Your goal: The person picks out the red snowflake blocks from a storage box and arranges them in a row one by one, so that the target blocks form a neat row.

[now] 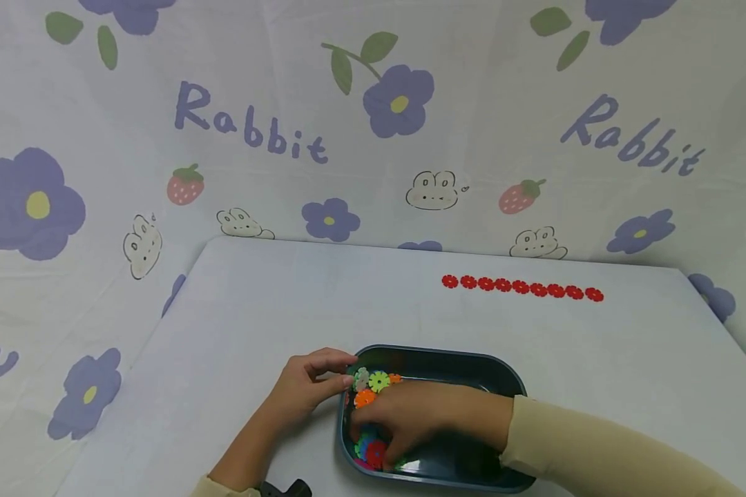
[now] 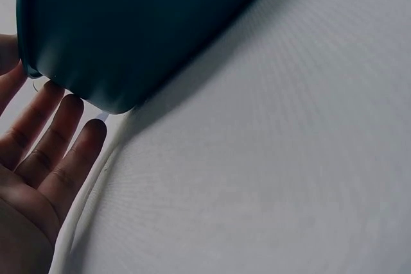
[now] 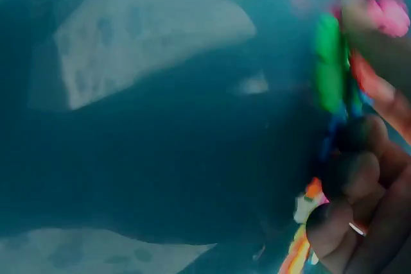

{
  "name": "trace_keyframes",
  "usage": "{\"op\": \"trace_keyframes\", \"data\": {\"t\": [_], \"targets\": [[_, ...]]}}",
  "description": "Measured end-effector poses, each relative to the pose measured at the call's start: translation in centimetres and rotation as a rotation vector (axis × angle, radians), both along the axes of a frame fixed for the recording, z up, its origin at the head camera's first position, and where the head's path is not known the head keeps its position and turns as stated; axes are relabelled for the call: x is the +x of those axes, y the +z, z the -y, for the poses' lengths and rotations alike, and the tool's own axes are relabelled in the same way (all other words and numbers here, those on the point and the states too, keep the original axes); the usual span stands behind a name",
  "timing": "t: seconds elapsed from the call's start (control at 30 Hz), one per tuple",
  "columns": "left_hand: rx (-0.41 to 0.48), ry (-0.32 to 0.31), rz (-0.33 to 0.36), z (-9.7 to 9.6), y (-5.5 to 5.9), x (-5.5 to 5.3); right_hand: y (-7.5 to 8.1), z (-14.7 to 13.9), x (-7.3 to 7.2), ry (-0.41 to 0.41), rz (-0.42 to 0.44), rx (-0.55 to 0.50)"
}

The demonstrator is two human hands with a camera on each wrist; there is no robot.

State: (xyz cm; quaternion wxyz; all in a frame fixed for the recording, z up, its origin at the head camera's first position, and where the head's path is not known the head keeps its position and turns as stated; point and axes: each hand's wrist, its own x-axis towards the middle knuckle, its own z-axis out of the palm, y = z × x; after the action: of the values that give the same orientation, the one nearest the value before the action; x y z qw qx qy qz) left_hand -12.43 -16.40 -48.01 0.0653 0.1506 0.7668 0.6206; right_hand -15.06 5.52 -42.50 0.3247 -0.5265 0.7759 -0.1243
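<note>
A dark green oblong tray [image 1: 472, 369] stands on the white table, with flower-shaped plastic discs [image 1: 379, 381] in several colours at its left end. My left hand [image 1: 304, 386] grips the tray's left rim, thumb over the edge; in the left wrist view its other fingers [image 2: 70, 165] lie against the outside wall. Inside the tray, my right hand [image 1: 410, 414] reaches down among the discs with bent fingers. A red disc [image 1: 376, 453] and blue and green ones show beside its thumb. The right wrist view is blurred around a green disc [image 3: 329, 62], and whether the fingers pinch one is unclear.
Along the far right of the table [image 1: 273, 297] runs a straight row of red flower discs [image 1: 521, 286]. Behind it hangs a white cloth [image 1: 472, 131] printed with flowers and rabbits. A small black object [image 1: 289, 489] shows by the left wrist.
</note>
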Motion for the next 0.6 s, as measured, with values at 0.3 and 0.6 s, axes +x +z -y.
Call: {"op": "trace_keyframes", "data": {"t": [0.3, 0.6], "targets": [[0.008, 0.007, 0.016, -0.1, 0.0, 0.0, -0.3, 0.1, -0.6, -0.144, -0.212, -0.029], [0.0, 0.007, 0.011, -0.1, 0.1, 0.1, 0.8, -1.0, -1.0, -0.289, -0.308, 0.008]]}}
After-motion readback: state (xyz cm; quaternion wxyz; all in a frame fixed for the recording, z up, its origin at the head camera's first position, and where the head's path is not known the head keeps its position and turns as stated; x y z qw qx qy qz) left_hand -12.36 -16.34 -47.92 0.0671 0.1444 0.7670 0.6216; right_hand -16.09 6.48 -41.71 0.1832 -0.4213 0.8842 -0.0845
